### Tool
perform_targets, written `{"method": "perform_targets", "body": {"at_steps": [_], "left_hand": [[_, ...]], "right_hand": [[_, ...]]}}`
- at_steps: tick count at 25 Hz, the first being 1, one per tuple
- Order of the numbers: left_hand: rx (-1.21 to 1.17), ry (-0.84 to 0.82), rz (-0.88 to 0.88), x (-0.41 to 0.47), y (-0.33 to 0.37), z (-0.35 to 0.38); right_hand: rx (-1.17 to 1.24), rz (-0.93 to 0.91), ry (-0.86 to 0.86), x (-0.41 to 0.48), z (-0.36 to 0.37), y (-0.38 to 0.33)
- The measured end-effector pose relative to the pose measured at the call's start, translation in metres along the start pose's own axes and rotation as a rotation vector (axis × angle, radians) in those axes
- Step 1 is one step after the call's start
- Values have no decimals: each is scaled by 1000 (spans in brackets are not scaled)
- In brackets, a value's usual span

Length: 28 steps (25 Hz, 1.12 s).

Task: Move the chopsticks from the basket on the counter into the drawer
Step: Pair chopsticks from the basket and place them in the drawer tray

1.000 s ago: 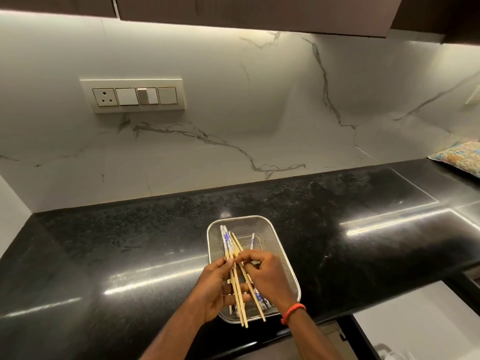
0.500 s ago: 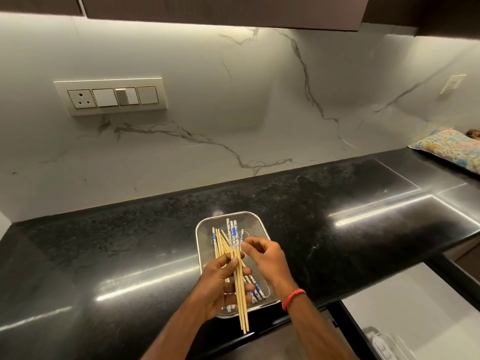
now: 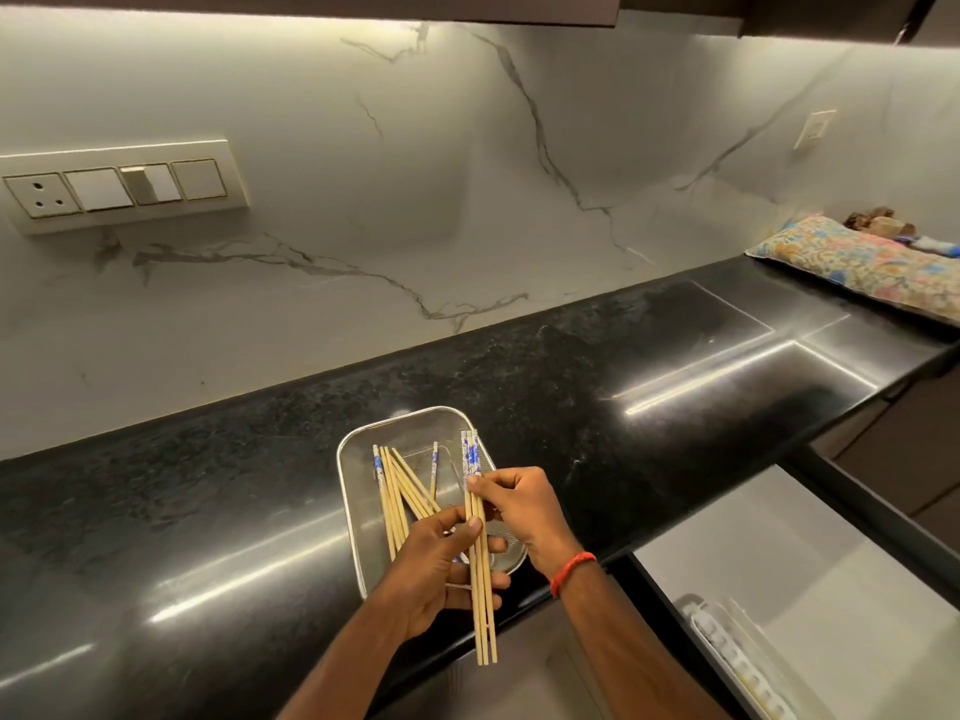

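Observation:
A metal mesh basket (image 3: 410, 426) sits on the black counter near its front edge. Several bamboo chopsticks with blue-patterned tops (image 3: 396, 495) lie fanned in its left half. My right hand (image 3: 522, 511) pinches a tight bunch of chopsticks (image 3: 482, 605) near their patterned tops. My left hand (image 3: 441, 569) grips the same bunch lower down, thumb across it. The bunch points toward me and overhangs the counter edge. The open drawer (image 3: 810, 579) with a pale liner is at the lower right, below the counter.
A clear plastic organiser (image 3: 727, 646) lies in the drawer's near left corner. A floral cushion (image 3: 857, 262) rests on the counter at the far right. A switch panel (image 3: 119, 187) is on the marble backsplash.
The chopsticks have been split: a bunch is now lifted to the basket's right in both hands, while the others stay in the basket. The view has swung right, showing more of the drawer.

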<state>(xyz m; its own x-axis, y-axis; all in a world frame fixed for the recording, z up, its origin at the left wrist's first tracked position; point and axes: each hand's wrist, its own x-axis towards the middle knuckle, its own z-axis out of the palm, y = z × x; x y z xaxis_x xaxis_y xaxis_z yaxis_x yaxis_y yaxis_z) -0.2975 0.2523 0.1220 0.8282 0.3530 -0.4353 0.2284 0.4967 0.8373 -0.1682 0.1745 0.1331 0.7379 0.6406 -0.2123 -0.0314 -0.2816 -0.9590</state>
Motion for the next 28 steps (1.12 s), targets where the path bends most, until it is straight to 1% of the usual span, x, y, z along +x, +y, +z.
{"method": "perform_targets", "body": {"at_steps": [10,17,21,28], "left_hand": [[151,-33,0,17,-24,60],[237,-102,-77,26,-45,107],[265,-163,-134,27,-61,131],[305,-143,-147,28,-90,173]], "right_hand": [[158,44,23,-30,-64,28],[149,76,133,-51,-115,43],[100,94,155,-63,-143,52],[91,172,157,-95,-181,82]]}}
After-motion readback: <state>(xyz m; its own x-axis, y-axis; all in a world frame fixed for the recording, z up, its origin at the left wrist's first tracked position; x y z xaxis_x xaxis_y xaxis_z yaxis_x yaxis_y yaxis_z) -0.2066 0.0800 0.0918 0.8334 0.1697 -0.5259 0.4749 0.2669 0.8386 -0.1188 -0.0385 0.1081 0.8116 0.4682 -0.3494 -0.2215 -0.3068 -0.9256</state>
